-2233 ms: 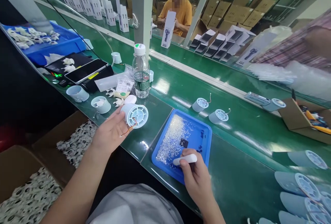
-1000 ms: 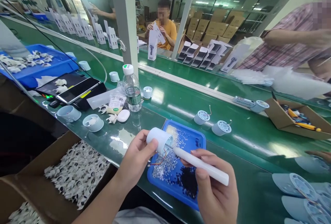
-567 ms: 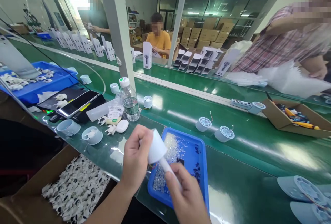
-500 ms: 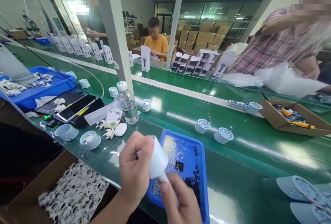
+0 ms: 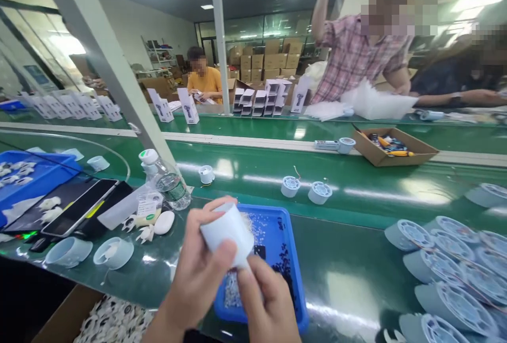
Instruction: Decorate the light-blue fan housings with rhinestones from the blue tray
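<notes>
White plastic cup-shaped housing, lower centre of frame, tilted, held above blue tray. Green tabletop; water bottle left of centre, stacked housings lower right. Left hand fingers wrapped round housing. Right hand just below, touching it; grip hidden, cannot tell.

A single head-worn camera looks forward and slightly down across the green bench. It sits very close above the person's own left hand and right hand at the bottom edge, and faces co-workers across the line.
</notes>
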Demonstrator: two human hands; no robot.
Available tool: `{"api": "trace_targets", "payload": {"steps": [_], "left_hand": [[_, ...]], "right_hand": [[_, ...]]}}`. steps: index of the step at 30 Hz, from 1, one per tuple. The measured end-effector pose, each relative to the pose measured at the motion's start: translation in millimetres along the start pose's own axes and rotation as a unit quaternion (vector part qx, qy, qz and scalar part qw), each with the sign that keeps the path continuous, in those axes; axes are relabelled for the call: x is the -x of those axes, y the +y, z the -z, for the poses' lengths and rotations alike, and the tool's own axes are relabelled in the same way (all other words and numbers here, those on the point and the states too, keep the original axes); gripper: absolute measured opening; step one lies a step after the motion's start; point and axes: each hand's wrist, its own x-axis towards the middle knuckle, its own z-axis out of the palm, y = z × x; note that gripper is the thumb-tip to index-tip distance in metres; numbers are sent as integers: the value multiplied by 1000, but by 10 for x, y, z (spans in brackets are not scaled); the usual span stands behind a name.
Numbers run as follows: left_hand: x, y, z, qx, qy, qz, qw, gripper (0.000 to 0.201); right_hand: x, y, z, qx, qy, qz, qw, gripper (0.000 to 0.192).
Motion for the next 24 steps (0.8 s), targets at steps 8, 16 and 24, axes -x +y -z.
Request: {"api": "trace_targets", "payload": {"steps": [8,16,24], "left_hand": [[-984,-706,-313,-180,-107,62,976,63],[-1946,-1230,-655,-466,-205,-62,858,45],[-2198,-1391,-238,-503,-79,1,861,47]], "right_hand": [[-226,461,550,66,14,-76,995,39],[-297,464,689,113,87,-6,990,19],[-294,843,625,119,18,81,989,14]]}}
